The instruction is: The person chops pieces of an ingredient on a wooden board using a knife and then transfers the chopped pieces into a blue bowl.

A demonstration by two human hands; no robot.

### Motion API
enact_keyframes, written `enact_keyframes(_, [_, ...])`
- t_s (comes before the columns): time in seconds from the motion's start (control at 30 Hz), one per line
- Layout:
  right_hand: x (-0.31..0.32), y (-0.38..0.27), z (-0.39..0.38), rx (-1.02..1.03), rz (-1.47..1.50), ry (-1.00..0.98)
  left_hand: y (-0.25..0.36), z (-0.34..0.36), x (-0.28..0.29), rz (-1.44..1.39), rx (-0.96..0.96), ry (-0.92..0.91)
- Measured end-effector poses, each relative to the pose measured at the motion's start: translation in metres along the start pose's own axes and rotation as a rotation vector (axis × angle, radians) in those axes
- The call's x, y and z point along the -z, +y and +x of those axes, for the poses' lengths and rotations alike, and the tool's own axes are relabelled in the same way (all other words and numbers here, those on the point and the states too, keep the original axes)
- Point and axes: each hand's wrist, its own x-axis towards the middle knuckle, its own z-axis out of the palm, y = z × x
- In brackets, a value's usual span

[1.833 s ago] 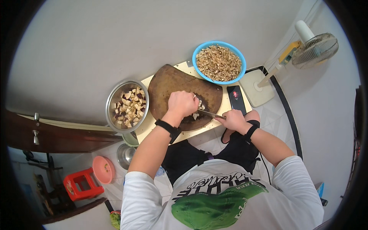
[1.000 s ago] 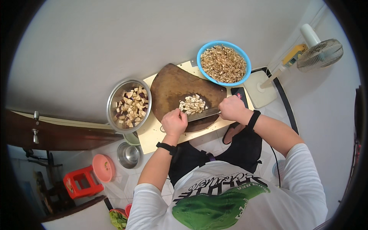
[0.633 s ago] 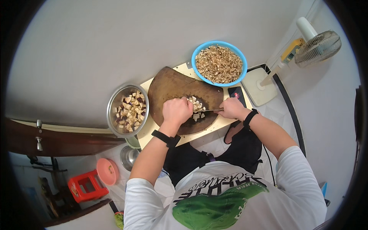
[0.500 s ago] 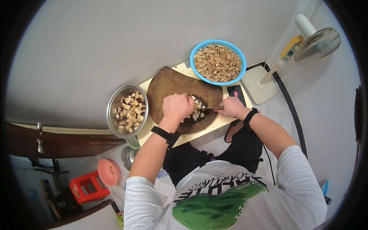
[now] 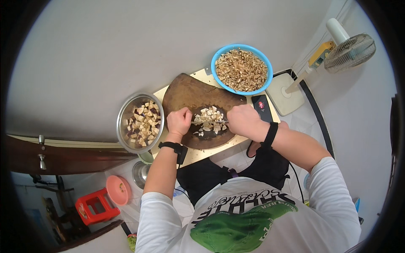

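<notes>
Left grip [image 5: 179, 122] clamped on the knife [image 5: 211, 122] at its far end, right grip [image 5: 245, 119] on its handle — blade between them, across chopped pieces [image 5: 209, 114] on wooden board [image 5: 185, 92]. Steel bowl [image 5: 126, 107] left of left grip; blue basin [image 5: 244, 92] beyond right grip — phone [image 5: 262, 110] just beside it.

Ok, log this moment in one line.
left hand: on one end of knife | right hand: gripping knife's other end | knife: across chopped pieces on wooden board | steel bowl: board's left
</notes>
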Motion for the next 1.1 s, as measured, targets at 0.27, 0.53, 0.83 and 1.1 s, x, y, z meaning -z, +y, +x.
enact_keyframes(0.27, [-0.001, 0.019, 0.020, 0.021, -0.098, -0.029, 0.008, -0.004, -0.004, -0.002, 0.066, 0.063])
enact_keyframes(0.53, [-0.062, 0.066, 0.021, -0.072, 0.052, -0.080, 0.060, 0.014, -0.002, 0.343, 0.016, -0.094])
enact_keyframes(0.83, [-0.097, 0.093, 0.010, -0.013, 0.186, 0.072, 0.111, 0.029, 0.014, 0.404, -0.086, -0.140])
enact_keyframes(1.1, [-0.087, 0.070, 0.011, -0.180, 0.291, 0.033, 0.082, 0.066, 0.006, 0.411, -0.152, -0.182])
